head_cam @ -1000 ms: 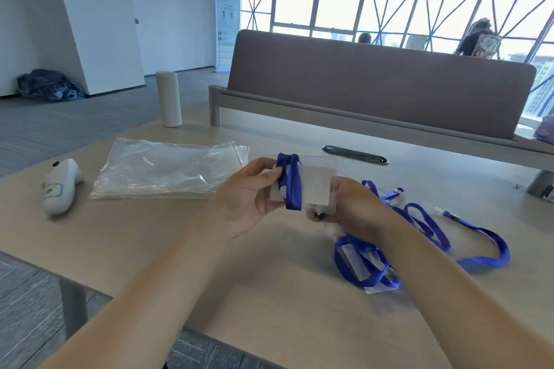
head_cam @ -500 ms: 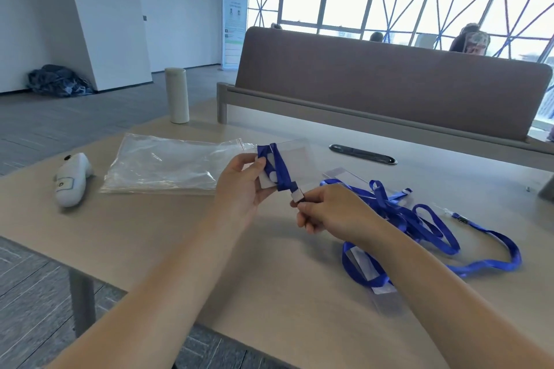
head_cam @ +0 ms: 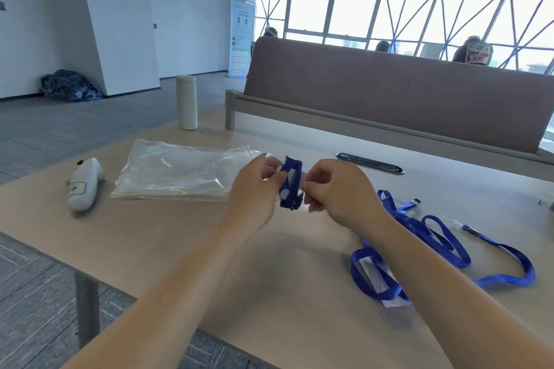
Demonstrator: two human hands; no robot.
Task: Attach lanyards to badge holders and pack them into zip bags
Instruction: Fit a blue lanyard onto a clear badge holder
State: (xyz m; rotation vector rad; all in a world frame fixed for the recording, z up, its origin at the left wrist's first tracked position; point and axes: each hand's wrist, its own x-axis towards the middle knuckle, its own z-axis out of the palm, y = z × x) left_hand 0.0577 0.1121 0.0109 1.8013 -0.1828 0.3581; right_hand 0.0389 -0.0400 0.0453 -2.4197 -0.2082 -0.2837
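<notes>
**A:** In the head view, what are your hands doing?

**B:** I am holding a folded blue lanyard (head_cam: 290,181) wrapped around a clear badge holder (head_cam: 270,170), lifted above the table (head_cam: 180,237). My left hand (head_cam: 254,189) is pinching the holder's left side. My right hand (head_cam: 338,192) is curling its fingers in and pinching the lanyard by the metal clip (head_cam: 295,204).

**A:** How is the bundle lying?

**B:** It is sitting between my two hands. Its long axis is running near to far, with the clip at the near end.

**A:** And the bags?

**B:** The zip bags (head_cam: 180,174) are lying flat on the table, just left of my left hand, so that hand is nearer. I am judging that the bundle needs to go left and end-first. The spare lanyards (head_cam: 419,228) are lying on the right, under my right forearm.
</notes>
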